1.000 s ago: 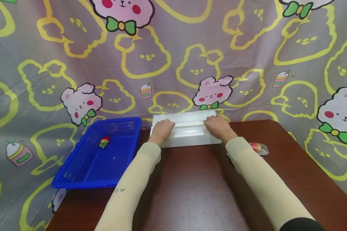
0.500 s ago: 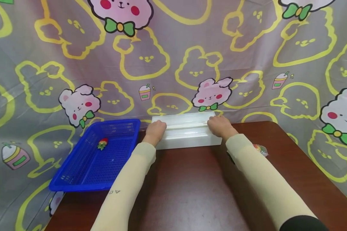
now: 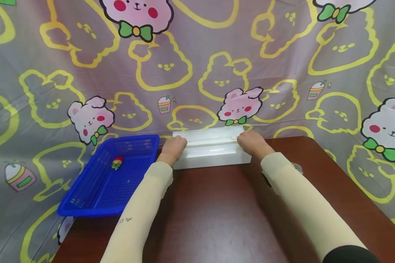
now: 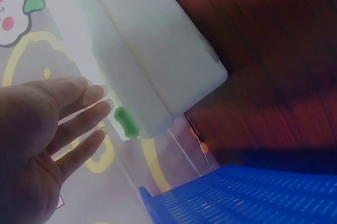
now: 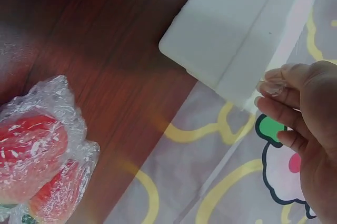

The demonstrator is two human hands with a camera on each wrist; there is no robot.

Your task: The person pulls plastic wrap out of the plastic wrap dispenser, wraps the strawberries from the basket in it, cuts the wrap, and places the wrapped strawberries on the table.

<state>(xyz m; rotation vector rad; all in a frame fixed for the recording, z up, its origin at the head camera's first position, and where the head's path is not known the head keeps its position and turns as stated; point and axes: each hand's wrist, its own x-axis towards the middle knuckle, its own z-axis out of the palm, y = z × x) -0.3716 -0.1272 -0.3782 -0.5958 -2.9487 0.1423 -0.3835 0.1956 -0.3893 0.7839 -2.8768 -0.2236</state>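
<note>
The brown table (image 3: 217,212) bears the white box (image 3: 214,160) in the head view, left hand (image 3: 173,149) and right hand (image 3: 253,143) at its ends. In the left wrist view, fingertips (image 4: 97,93) bunch beside it; in the right wrist view, likewise, and whether either hand pinches anything I cannot tell.

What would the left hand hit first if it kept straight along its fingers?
Likely the white box: in the left wrist view, the fingertips of the left hand point at its end. Depth is unclear, so I can't say whether they touch it.
</note>
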